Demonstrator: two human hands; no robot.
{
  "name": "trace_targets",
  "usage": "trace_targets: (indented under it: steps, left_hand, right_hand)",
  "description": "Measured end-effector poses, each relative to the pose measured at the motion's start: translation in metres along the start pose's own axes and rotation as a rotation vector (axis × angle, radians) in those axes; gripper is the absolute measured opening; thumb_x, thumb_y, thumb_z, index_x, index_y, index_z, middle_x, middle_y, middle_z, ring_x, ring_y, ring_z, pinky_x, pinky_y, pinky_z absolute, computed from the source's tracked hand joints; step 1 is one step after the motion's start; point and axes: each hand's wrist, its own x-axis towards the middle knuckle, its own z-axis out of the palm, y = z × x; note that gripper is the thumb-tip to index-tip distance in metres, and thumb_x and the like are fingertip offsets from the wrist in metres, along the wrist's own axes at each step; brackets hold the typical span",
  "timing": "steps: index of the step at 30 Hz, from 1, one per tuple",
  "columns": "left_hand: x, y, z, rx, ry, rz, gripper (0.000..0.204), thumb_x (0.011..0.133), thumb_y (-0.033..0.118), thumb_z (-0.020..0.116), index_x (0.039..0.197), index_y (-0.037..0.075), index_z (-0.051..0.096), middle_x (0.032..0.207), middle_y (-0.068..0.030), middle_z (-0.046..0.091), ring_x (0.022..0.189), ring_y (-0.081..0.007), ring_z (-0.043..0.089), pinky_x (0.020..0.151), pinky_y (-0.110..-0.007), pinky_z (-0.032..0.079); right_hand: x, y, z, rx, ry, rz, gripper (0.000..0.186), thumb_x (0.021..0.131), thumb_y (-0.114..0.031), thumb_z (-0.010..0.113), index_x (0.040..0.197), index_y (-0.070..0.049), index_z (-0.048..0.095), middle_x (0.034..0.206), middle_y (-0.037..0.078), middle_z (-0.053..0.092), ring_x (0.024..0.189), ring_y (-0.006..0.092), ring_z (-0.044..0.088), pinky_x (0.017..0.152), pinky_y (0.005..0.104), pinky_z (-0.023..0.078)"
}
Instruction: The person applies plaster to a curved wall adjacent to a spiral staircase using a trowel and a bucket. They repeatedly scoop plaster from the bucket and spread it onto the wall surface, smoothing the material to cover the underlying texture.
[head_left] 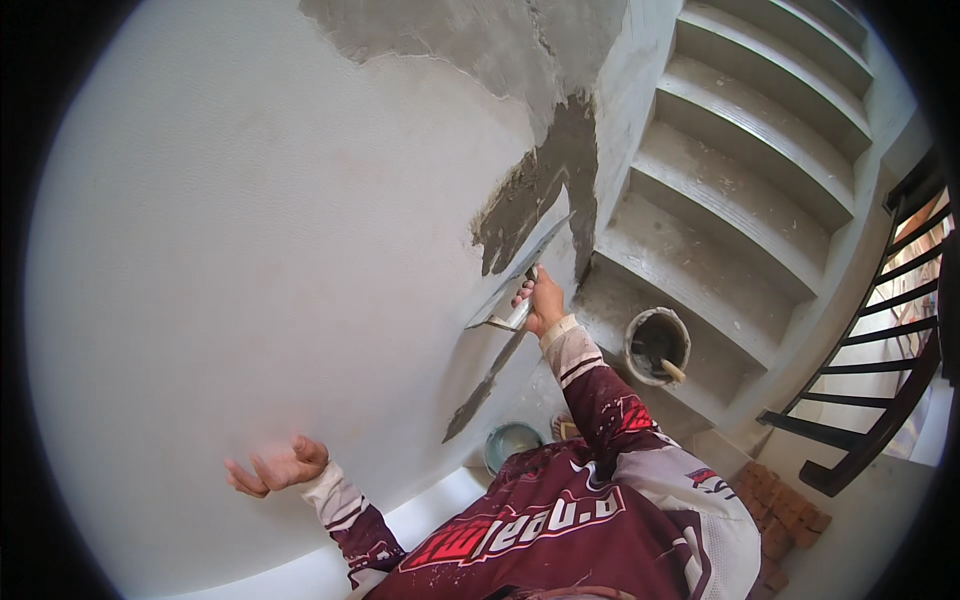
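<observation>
My right hand [540,302] grips the handle of a steel trowel [543,240], whose long blade is tilted over a dark patch of wet grey plaster [550,165] on the pale wall [250,200]. Lighter grey plaster [450,40] covers the wall above that patch, and a narrow dark streak [470,405] runs below my hand. My left hand [280,467] is held open with bent, separated fingers at the lower left, close to the wall; whether it touches the wall I cannot tell.
Concrete stairs [730,170] curve up on the right beside a dark railing [880,400]. A grey bucket [684,335] with a wooden-handled tool stands on a lower step. A blue-grey bucket [505,445] is near my body. Red bricks [785,505] are stacked at the lower right.
</observation>
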Motion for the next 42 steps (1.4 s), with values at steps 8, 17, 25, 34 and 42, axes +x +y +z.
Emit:
trace_targets:
  steps: [8,17,25,34,42]
  left_hand:
    - [-0.021,0.010,0.010,-0.014,0.053,0.006,0.053,0.089,0.039,0.050,0.128,0.002,0.045,0.138,-0.0254,0.043,0.138,-0.0325,0.019,0.113,-0.051,0.014]
    - [-0.002,-0.014,-0.004,0.040,0.032,0.040,0.050,0.092,0.040,0.050,0.124,0.002,0.047,0.137,-0.0282,0.042,0.138,-0.0338,0.021,0.113,-0.051,0.015]
    - [-0.004,-0.009,-0.005,0.036,0.007,0.047,0.051,0.093,0.041,0.050,0.125,0.002,0.045,0.139,-0.0259,0.040,0.135,-0.0331,0.023,0.111,-0.051,0.017]
    - [-0.007,0.001,0.003,0.053,0.008,0.045,0.050,0.094,0.042,0.049,0.126,0.004,0.045,0.138,-0.0245,0.041,0.133,-0.0336,0.026,0.108,-0.053,0.019]
    - [0.009,-0.006,-0.005,0.089,-0.025,0.071,0.050,0.094,0.042,0.050,0.126,0.003,0.046,0.138,-0.0245,0.041,0.132,-0.0334,0.028,0.107,-0.052,0.022]
  right_hand:
    - [-0.081,-0.073,0.099,-0.250,-0.225,-0.331,0.022,0.100,-0.032,0.051,0.092,-0.011,0.052,0.065,-0.002,0.039,0.052,0.0099,0.044,0.044,0.0286,0.044]
    - [-0.098,-0.102,0.119,-0.579,-0.485,-0.736,0.038,0.097,-0.035,0.058,0.086,0.000,0.064,0.063,-0.002,0.051,0.051,0.0068,0.048,0.046,0.0239,0.041]
    - [-0.006,-0.043,0.011,-0.803,-0.169,-0.795,0.030,0.095,-0.027,0.062,0.089,0.002,0.068,0.062,0.002,0.057,0.052,0.0085,0.050,0.048,0.0266,0.043]
    - [-0.037,0.041,0.008,-0.960,-0.149,-1.132,0.029,0.096,-0.027,0.059,0.092,0.001,0.067,0.067,0.011,0.057,0.065,0.0118,0.053,0.061,0.0308,0.045]
    - [0.014,-0.105,0.034,-0.943,-0.127,-1.040,0.036,0.096,-0.033,0.060,0.082,0.000,0.067,0.056,-0.002,0.049,0.050,0.0063,0.045,0.047,0.0263,0.037]
